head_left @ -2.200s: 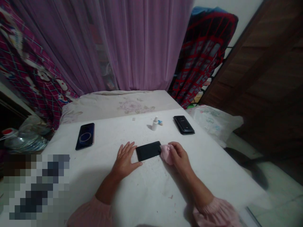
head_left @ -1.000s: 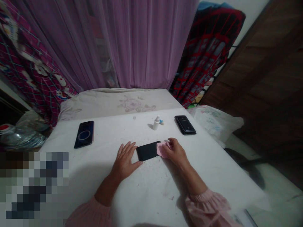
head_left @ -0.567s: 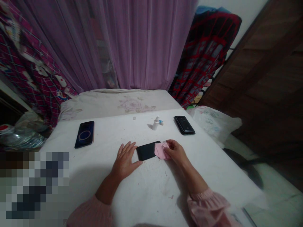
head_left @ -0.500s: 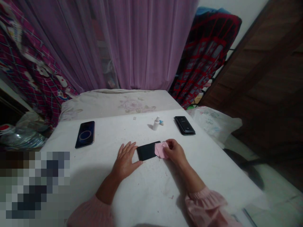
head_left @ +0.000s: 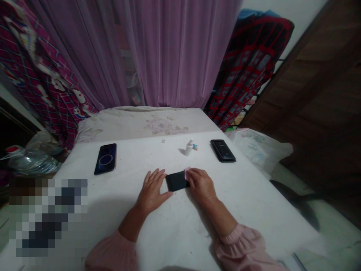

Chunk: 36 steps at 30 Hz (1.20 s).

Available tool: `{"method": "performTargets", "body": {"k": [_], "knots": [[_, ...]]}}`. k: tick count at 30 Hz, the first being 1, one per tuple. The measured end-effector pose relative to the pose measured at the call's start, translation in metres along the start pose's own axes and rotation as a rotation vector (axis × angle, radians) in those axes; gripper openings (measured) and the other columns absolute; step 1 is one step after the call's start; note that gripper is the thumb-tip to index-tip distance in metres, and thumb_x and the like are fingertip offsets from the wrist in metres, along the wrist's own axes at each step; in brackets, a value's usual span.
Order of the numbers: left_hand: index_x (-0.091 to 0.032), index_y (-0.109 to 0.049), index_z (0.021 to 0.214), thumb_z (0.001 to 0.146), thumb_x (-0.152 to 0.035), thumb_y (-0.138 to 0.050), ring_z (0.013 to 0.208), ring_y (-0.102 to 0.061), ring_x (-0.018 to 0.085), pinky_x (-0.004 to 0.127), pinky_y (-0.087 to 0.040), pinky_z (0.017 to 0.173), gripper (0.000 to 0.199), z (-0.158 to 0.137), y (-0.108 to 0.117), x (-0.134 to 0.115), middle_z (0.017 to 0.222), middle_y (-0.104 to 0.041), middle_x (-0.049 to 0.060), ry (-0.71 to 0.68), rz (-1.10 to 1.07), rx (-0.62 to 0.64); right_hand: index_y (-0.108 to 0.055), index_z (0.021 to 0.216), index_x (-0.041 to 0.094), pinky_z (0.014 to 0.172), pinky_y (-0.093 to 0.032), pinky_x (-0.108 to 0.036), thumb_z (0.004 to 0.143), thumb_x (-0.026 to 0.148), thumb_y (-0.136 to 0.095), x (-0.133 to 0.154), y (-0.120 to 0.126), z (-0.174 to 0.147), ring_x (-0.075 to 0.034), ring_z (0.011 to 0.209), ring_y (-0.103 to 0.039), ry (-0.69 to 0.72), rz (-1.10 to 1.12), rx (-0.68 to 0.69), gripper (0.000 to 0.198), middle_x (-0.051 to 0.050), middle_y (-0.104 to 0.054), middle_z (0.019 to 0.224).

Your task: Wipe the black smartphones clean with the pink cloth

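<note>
A black smartphone (head_left: 177, 181) lies flat on the white-covered table, its dark face up. My left hand (head_left: 152, 190) holds its left end between index finger and thumb, with the other fingers stretched out on the cloth. Over the phone's right end, my right hand (head_left: 200, 184) is closed on a small pink cloth (head_left: 187, 174) and presses it to the surface. Most of that cloth is hidden under the fingers, as is the phone's right end.
Beyond the phone stands a small white spray bottle (head_left: 188, 148) with a little blue-and-white item (head_left: 195, 147) beside it. Another phone (head_left: 105, 159) lies at the left. Stacked dark phones (head_left: 223, 150) lie at the right. A plastic bag (head_left: 258, 148) hangs past the table's right edge.
My right hand has moved left over the phone's right end, and its fingers now cover most of the pink cloth. My left hand stays at the phone's left end. The view has shifted slightly.
</note>
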<state>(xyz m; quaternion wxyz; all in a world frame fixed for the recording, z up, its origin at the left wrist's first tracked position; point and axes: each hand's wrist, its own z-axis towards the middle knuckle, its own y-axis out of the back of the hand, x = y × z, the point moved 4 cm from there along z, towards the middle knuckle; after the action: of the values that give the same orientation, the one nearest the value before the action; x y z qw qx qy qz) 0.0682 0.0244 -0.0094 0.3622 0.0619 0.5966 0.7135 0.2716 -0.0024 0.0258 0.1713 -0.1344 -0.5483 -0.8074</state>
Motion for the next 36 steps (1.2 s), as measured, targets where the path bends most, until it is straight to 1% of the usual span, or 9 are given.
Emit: {"method": "performTargets", "body": {"k": [4,7,9,13,20,26,31,33,36], "knots": [[-0.022,-0.051,0.128,0.081,-0.045,-0.065,0.137,-0.039,0.030,0.054,-0.022,0.116,0.055,0.000,0.000,0.000,0.142,-0.052,0.010,0.006,-0.010,0.005,-0.070,0.106,0.023,0.083,-0.048,-0.030,0.088,0.021,-0.048,-0.011,-0.003,0.002,-0.019,0.095,-0.061,-0.119,0.081,0.060,0.028,-0.004,-0.069,0.105],[-0.021,-0.051,0.129,0.081,-0.045,-0.065,0.138,-0.039,0.029,0.054,-0.021,0.117,0.055,0.000,0.000,0.000,0.143,-0.051,0.010,0.012,-0.012,0.010,-0.070,0.103,0.025,0.072,-0.046,-0.027,0.086,0.020,-0.051,-0.008,-0.003,0.004,-0.018,0.087,-0.060,-0.128,-0.032,0.076,0.026,-0.005,-0.065,0.103],[-0.021,-0.051,0.128,0.081,-0.045,-0.066,0.137,-0.039,0.029,0.054,-0.021,0.117,0.056,0.000,0.000,0.000,0.142,-0.052,0.010,0.019,-0.017,0.017,-0.071,0.100,0.025,0.070,-0.043,-0.028,0.088,0.022,-0.052,-0.001,0.000,0.005,-0.020,0.087,-0.058,-0.093,-0.142,0.042,0.022,-0.008,-0.064,0.104],[-0.021,-0.052,0.127,0.079,-0.045,-0.069,0.138,-0.038,0.029,0.054,-0.021,0.117,0.056,0.001,0.001,-0.001,0.142,-0.052,0.010,0.025,-0.032,0.031,-0.069,0.103,0.022,0.080,-0.039,-0.035,0.091,0.024,-0.052,0.012,-0.001,0.004,-0.026,0.103,-0.053,0.008,-0.230,-0.007,0.020,-0.010,-0.066,0.112],[-0.022,-0.053,0.125,0.077,-0.041,-0.071,0.137,-0.040,0.029,0.055,-0.021,0.116,0.054,0.003,0.002,-0.002,0.141,-0.054,0.009,0.046,-0.056,0.025,-0.061,0.123,0.013,0.098,-0.034,-0.045,0.094,0.020,-0.043,0.035,-0.026,-0.004,-0.029,0.119,-0.050,0.152,-0.164,0.022,0.035,-0.014,-0.062,0.126],[-0.022,-0.052,0.126,0.075,-0.030,-0.071,0.137,-0.039,0.028,0.053,-0.020,0.117,0.055,0.003,0.003,-0.002,0.142,-0.053,0.008,0.051,-0.065,0.036,-0.061,0.122,0.011,0.097,-0.037,-0.044,0.093,0.016,-0.041,0.061,-0.037,-0.008,-0.028,0.114,-0.051,0.222,-0.079,0.019,0.036,-0.017,-0.061,0.125],[-0.023,-0.052,0.127,0.076,-0.025,-0.066,0.137,-0.040,0.027,0.053,-0.019,0.118,0.053,0.003,0.001,-0.001,0.141,-0.053,0.008,0.044,-0.069,0.034,-0.065,0.112,0.017,0.094,-0.038,-0.041,0.092,0.019,-0.046,0.073,-0.029,-0.002,-0.024,0.100,-0.054,0.243,-0.021,0.115,0.027,-0.012,-0.063,0.110],[-0.023,-0.052,0.126,0.076,-0.026,-0.066,0.137,-0.040,0.027,0.053,-0.019,0.117,0.052,0.003,0.001,-0.001,0.141,-0.054,0.008,0.041,-0.072,0.032,-0.065,0.111,0.019,0.098,-0.034,-0.042,0.090,0.017,-0.048,0.073,-0.024,-0.002,-0.022,0.100,-0.055,0.285,0.000,0.174,0.027,-0.009,-0.065,0.108],[-0.022,-0.053,0.124,0.076,-0.029,-0.069,0.137,-0.040,0.027,0.054,-0.020,0.117,0.051,0.003,0.001,0.000,0.140,-0.054,0.009,0.042,-0.068,0.030,-0.063,0.115,0.021,0.104,-0.028,-0.045,0.088,0.017,-0.051,0.069,-0.016,-0.006,-0.022,0.106,-0.055,0.360,0.058,0.247,0.030,-0.008,-0.065,0.113]]}}
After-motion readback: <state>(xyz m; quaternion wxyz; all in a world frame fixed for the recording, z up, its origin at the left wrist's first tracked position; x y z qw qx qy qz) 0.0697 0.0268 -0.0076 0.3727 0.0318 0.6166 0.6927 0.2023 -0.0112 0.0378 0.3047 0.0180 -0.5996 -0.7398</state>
